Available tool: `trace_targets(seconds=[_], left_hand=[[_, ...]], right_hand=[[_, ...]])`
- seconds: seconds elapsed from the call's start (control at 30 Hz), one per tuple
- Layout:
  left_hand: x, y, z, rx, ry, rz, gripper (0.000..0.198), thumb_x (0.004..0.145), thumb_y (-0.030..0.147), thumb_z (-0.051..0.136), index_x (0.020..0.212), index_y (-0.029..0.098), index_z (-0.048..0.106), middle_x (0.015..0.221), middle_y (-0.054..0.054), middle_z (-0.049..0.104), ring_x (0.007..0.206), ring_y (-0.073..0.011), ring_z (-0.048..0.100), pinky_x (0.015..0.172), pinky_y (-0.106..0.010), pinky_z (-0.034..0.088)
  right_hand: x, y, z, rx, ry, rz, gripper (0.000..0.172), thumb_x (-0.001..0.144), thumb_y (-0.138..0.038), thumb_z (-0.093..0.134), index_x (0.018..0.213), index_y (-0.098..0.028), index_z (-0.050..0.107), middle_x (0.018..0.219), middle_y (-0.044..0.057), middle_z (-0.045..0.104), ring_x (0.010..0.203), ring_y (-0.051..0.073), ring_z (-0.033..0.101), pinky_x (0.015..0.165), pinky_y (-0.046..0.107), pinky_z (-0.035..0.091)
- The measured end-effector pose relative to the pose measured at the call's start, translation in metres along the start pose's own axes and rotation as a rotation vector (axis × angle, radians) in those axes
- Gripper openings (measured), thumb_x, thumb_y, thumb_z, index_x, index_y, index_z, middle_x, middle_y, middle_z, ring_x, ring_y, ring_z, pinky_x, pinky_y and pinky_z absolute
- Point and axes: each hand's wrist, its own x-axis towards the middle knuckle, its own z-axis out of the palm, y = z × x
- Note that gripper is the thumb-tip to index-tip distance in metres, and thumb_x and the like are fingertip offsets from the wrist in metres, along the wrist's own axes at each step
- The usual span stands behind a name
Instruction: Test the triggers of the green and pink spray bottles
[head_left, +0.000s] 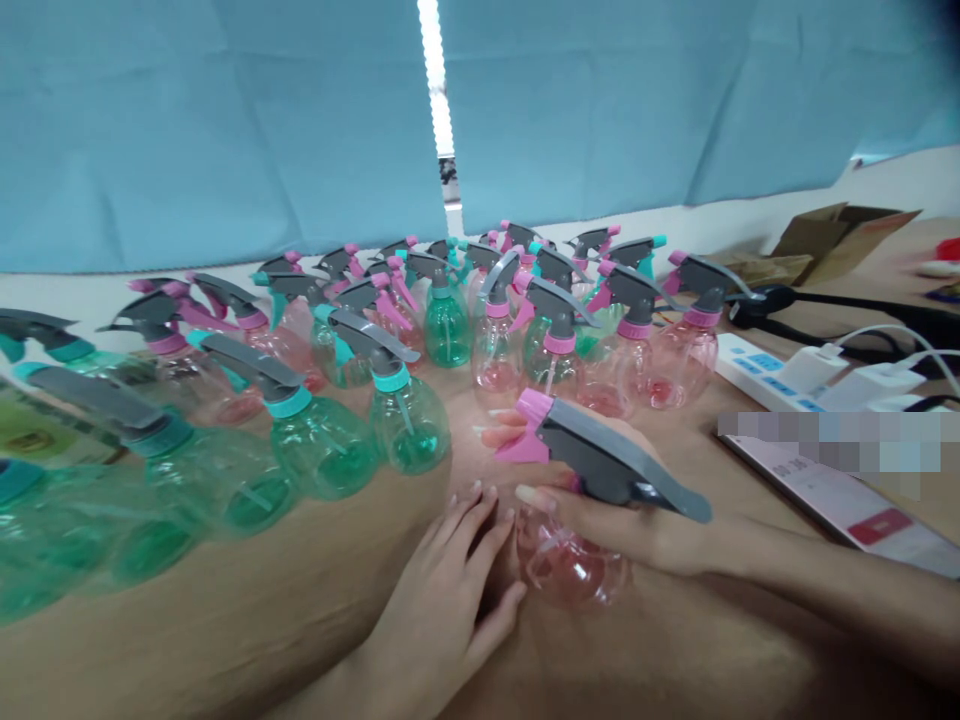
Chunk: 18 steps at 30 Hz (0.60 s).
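My right hand is wrapped round the neck of a pink spray bottle with a grey and pink trigger head. The bottle stands on the brown table. Two fingers reach under the pink trigger. My left hand lies flat on the table just left of the bottle, fingers spread, its thumb close to the bottle's base. It holds nothing.
Several green and pink spray bottles crowd the table behind and to the left. A white power strip with plugs and cables, a phone or card and a cardboard box lie at right. Blue curtains hang behind.
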Motion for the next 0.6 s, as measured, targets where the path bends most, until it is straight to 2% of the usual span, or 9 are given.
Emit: trace_targets(seconds=[0.1,0.23,0.4,0.5,0.6], left_hand=[[0.000,0.001,0.000,0.003,-0.026,-0.001,0.043,0.091,0.030,0.057,0.130,0.014,0.050,0.141,-0.016,0.048,0.130,-0.0343,0.043,0.101,-0.053,0.042],[0.000,0.001,0.000,0.009,-0.037,0.000,0.045,0.091,0.030,0.056,0.132,0.014,0.048,0.142,-0.017,0.046,0.130,-0.0347,0.043,0.102,-0.054,0.041],[0.000,0.000,0.000,0.008,-0.034,-0.002,0.045,0.091,0.030,0.057,0.133,0.014,0.048,0.142,-0.016,0.047,0.130,-0.0343,0.043,0.101,-0.053,0.042],[0.000,0.000,-0.001,0.015,-0.027,-0.001,0.043,0.091,0.031,0.057,0.130,0.014,0.051,0.140,-0.016,0.049,0.128,-0.0346,0.045,0.100,-0.053,0.043],[0.000,0.000,-0.001,0.028,-0.030,0.008,0.042,0.092,0.032,0.056,0.129,0.014,0.052,0.138,-0.017,0.050,0.127,-0.0348,0.046,0.099,-0.054,0.043]], right_hand=[[0.001,-0.004,-0.001,-0.062,0.046,-0.052,0.019,0.085,-0.039,0.058,0.076,-0.022,0.059,0.061,-0.004,0.049,0.050,0.009,0.043,0.046,0.022,0.043],[0.002,-0.007,-0.002,-0.095,-0.022,-0.065,0.019,0.088,-0.039,0.052,0.086,-0.024,0.063,0.063,-0.003,0.056,0.054,0.012,0.052,0.052,0.025,0.048],[0.003,-0.014,-0.003,-0.146,0.092,-0.133,0.004,0.082,-0.025,0.057,0.078,-0.023,0.058,0.058,-0.005,0.052,0.045,0.009,0.047,0.043,0.021,0.043],[0.003,-0.019,-0.003,-0.103,0.116,-0.189,0.004,0.081,-0.018,0.056,0.082,-0.023,0.055,0.069,-0.003,0.061,0.058,0.010,0.058,0.053,0.020,0.048],[0.003,-0.022,-0.003,-0.086,0.122,-0.207,0.005,0.082,-0.017,0.053,0.084,-0.021,0.056,0.073,-0.002,0.062,0.062,0.010,0.059,0.056,0.019,0.049]])
